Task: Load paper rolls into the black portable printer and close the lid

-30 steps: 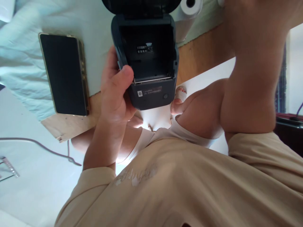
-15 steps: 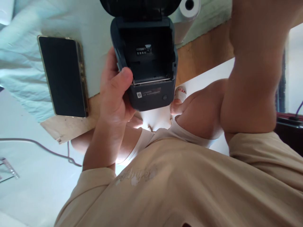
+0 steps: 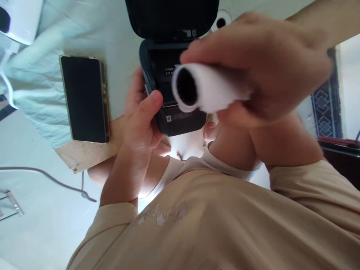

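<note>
My left hand (image 3: pixel 143 120) grips the left side of a small dark label printer (image 3: pixel 182 125), thumb on its rim and fingers behind. The printer's black lid (image 3: pixel 173 18) stands open at the top, showing the roll compartment with a small printed label inside. My right hand (image 3: pixel 267 71), blurred by motion, is closed around a white paper roll (image 3: pixel 216 86). The roll's dark hollow core faces left, and the roll hangs in front of the right part of the printer, hiding much of the compartment. I cannot tell whether roll and printer touch.
A phone (image 3: pixel 84 99) lies face up on the pale green cloth (image 3: pixel 118 33) left of the printer. Behind my right hand stands another white roll (image 3: pixel 226 17). A white device (image 3: pixel 22 18) is at the top left. The wooden table edge (image 3: pixel 90 153) runs above my legs.
My right hand has come in from the upper right, bringing the paper roll in front of the printer. The left hand still holds the printer. The view has shifted slightly.
</note>
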The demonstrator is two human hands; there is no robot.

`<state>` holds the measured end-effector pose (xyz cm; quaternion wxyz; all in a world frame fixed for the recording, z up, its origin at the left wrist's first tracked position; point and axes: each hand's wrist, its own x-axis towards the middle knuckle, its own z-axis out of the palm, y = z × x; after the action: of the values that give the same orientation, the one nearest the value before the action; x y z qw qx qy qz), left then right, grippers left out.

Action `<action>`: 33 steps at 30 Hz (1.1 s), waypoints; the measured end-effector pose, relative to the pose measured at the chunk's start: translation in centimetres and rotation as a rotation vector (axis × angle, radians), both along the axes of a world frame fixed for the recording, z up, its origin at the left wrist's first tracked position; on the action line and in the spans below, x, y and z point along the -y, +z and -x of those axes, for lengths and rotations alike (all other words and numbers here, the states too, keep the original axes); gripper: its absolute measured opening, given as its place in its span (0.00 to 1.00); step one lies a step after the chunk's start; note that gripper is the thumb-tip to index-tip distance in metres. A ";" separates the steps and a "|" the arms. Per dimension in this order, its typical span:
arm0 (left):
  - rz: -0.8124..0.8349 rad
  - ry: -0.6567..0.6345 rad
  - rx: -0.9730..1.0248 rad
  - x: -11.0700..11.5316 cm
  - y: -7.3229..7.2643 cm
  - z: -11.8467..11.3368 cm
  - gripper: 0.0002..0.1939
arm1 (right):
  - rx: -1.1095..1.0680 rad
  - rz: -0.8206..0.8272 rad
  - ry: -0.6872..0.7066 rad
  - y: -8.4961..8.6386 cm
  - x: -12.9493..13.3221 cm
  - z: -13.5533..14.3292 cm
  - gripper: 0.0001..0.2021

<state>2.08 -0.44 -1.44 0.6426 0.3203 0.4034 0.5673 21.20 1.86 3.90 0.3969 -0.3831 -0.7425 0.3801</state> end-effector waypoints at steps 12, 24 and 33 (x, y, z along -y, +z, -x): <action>-0.027 -0.054 0.036 0.0 0.3 -0.5 0.21 | 0.348 -0.561 -0.086 -1.7 -1.3 -0.3 0.09; -0.015 -0.095 0.098 0.0 0.2 -0.2 0.20 | 0.160 -0.078 -0.060 -2.4 -0.5 1.8 0.38; 0.016 -0.067 0.090 -0.2 0.4 -0.3 0.18 | 0.204 -0.438 0.146 -1.9 -1.7 0.0 0.28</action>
<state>2.38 -0.25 -1.06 0.6812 0.3025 0.3678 0.5561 21.22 3.61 2.02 0.3649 -0.2694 -0.8691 0.1972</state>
